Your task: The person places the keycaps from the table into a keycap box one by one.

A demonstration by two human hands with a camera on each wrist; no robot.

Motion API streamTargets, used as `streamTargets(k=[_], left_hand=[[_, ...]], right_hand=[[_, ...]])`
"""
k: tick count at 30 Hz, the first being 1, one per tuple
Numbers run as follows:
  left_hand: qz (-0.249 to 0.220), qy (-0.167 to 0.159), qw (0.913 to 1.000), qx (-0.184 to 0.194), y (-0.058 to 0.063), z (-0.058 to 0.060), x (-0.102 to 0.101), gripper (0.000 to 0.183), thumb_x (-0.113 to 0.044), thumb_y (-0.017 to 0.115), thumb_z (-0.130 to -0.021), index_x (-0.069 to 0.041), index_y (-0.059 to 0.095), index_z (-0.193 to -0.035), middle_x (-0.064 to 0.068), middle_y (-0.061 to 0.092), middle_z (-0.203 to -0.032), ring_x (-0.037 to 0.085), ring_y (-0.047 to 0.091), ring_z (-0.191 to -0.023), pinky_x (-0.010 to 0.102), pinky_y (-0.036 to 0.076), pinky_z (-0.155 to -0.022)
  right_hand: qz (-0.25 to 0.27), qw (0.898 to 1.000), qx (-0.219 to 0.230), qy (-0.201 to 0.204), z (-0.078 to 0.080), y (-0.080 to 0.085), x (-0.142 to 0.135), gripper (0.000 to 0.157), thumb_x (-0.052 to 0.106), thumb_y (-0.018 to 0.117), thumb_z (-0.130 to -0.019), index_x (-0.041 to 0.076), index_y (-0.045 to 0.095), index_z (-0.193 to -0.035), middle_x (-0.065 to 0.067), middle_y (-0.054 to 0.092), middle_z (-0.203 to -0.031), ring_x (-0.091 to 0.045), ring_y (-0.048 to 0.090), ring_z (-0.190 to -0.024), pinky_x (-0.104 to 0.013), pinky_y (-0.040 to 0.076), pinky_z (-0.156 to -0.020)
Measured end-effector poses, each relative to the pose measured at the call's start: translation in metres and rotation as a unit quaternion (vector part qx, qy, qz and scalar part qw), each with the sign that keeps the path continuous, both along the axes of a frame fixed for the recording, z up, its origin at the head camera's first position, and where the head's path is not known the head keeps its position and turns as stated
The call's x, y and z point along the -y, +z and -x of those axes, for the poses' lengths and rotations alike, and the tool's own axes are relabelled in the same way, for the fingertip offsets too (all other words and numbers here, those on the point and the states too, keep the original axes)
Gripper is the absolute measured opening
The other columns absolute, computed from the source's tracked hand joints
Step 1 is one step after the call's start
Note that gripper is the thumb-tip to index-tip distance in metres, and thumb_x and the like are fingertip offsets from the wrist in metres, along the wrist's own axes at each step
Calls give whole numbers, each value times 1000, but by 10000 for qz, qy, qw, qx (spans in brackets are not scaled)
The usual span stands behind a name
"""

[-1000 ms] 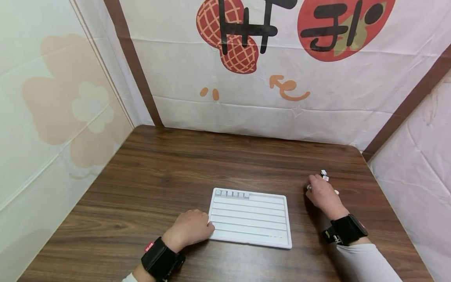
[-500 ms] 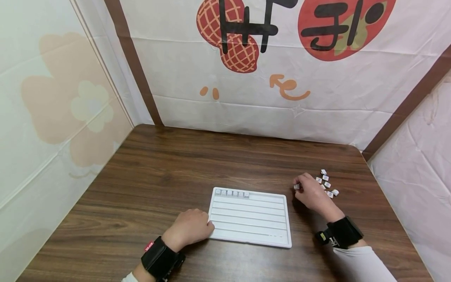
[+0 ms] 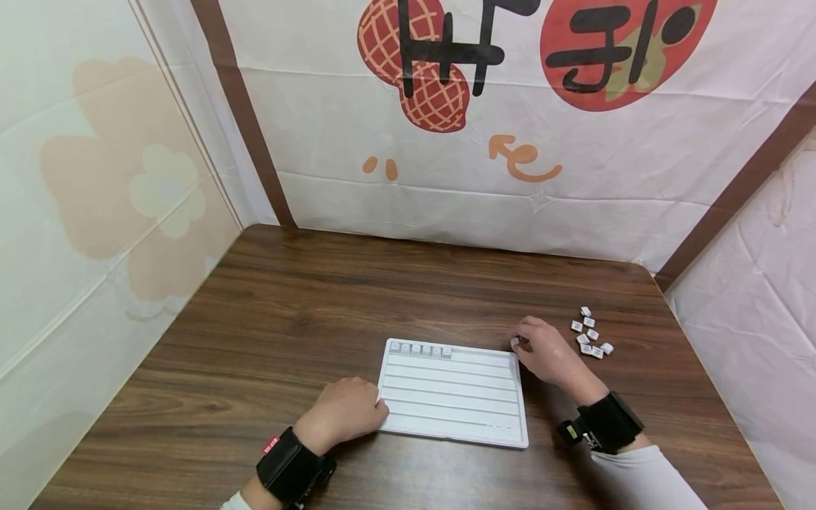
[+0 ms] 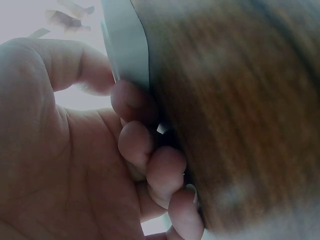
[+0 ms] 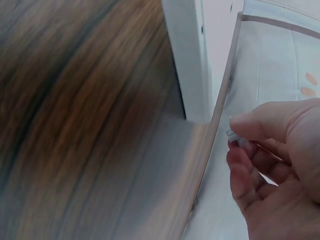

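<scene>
A: White tray [image 3: 452, 397], contents?
B: Six small white caps [image 3: 416, 349], left end of top row.
A: Grips?
B: Left hand [image 3: 347, 407] clamped on tray's left edge; right hand [image 3: 550, 352] pinching one white piece [image 3: 515, 342] near far right corner.

From above, my head camera looks forward and down at the white board [image 3: 452, 393]; my left-wrist one faces its left edge [image 4: 129, 45], close up. My right-wrist one, also near, faces its far right corner [image 5: 198, 107], shared with the head view.
</scene>
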State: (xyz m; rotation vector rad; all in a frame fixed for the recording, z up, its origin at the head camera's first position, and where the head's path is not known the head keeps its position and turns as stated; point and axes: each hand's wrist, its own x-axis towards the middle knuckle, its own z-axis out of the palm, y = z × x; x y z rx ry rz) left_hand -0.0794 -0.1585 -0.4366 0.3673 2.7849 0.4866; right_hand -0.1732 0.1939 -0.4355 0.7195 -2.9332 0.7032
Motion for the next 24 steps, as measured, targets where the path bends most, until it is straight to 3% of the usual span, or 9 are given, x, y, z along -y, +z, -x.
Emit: streamTargets(k=[14,19,24], left_hand=[[17,-34,10000,-1,-1,-1,1,33,-23,53,-90,-13,51,-58,2,50,-66,19,43,-61,38,37,-55],[-1,-11,10000,-19,-1,0,0,31,-22,53,-89,-13,51,-59,2,49,-66,19,43,-61,38,36,-54],[-31,-23,10000,-15,-1,0,0,30,-21,53,-89,-13,53,-59,2,49,-65,19,42,-60,38,36,-53]], right_hand=[[-135,9982,-113,568,-7,0,51,15,-1,70,-87,2,72,-102,-3,55,-88,-11,49,-74,-27,44,-64],[-305,9961,-87,824,-10,2,67,16,2,70,-89,3,72,-105,-3,57,-93,-11,52,-76,-26,46,-65],[-424,9961,169,751,-12,5,77,17,2,69,-91,5,71,-108,-5,61,-101,-13,59,-84,-29,51,-70]])
